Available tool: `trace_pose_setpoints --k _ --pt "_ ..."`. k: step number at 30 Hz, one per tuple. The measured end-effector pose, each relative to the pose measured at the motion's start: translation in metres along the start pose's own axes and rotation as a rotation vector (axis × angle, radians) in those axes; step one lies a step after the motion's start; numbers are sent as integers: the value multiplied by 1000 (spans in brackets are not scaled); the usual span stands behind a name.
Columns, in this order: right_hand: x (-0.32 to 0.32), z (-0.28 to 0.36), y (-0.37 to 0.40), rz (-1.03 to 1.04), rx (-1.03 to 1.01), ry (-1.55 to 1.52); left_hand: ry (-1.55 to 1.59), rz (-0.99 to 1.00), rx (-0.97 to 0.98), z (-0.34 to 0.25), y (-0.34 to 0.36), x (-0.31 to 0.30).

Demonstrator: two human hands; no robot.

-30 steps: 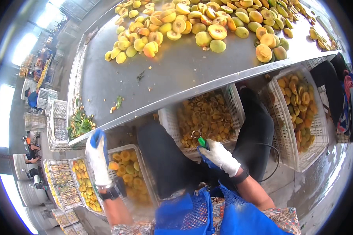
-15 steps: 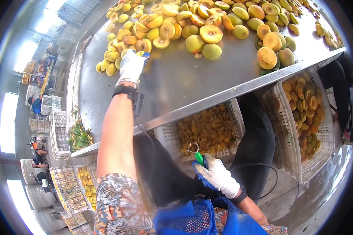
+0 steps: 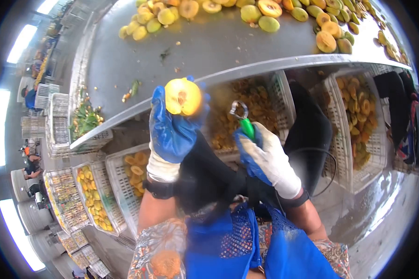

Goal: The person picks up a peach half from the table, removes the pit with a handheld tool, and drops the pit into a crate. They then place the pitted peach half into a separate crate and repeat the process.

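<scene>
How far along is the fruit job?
Looks partway. Likely done: cut fruit in the crates by the left and right legs. In hand: one fruit half in the left hand, looped tool in the right, apart. Left: the pile on the table. Can't tell if the half's pit is out.

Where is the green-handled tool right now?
In the head view, the green-handled tool is in the person's right hand, its metal loop pointing up in front of the crate of fruit between the knees.
</scene>
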State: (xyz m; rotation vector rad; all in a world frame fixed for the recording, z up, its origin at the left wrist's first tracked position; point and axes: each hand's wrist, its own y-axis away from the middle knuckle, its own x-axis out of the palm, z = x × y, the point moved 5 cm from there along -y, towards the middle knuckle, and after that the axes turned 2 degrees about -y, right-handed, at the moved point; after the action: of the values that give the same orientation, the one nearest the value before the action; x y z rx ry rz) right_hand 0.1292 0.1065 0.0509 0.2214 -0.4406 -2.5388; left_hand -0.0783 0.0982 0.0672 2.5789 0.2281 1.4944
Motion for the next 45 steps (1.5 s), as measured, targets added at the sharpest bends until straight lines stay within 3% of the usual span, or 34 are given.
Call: trace_pose_setpoints --k 5,8,10,11,13,16,18,19,23,27,30,31,35,45 --pt "21 22 17 20 -123 173 41 -63 7 37 24 -5" --pt "19 19 21 19 -1 -7 -64 -61 -5 43 30 -5" --pt "8 6 8 -90 -110 -218 -164 -43 -41 45 36 -7" --pt "4 4 -2 -129 -156 -144 -237 -18 -46 46 38 -9" --pt "10 7 -4 -120 -135 -127 -1026 26 276 43 33 -25" --pt "24 -5 -4 -97 -40 -300 -1005 1 286 57 35 -20" --pt "29 -17 -4 -102 97 -443 -573 -60 184 63 35 -24" --pt "31 -31 -8 -89 141 -493 -248 -96 13 69 34 -22" --pt "36 -37 2 6 112 -556 -195 -58 50 75 35 -8" --pt "40 -34 8 6 60 -621 -355 20 108 77 34 -20" --pt "35 -25 15 -17 157 -334 -289 53 125 75 36 -20" --pt "30 -24 16 -36 66 -46 -261 8 92 75 33 -26" --pt "27 -18 22 -127 -337 475 -193 -58 -5 78 30 -37" --pt "33 -15 27 -147 -506 614 -371 -207 26 77 37 -16"
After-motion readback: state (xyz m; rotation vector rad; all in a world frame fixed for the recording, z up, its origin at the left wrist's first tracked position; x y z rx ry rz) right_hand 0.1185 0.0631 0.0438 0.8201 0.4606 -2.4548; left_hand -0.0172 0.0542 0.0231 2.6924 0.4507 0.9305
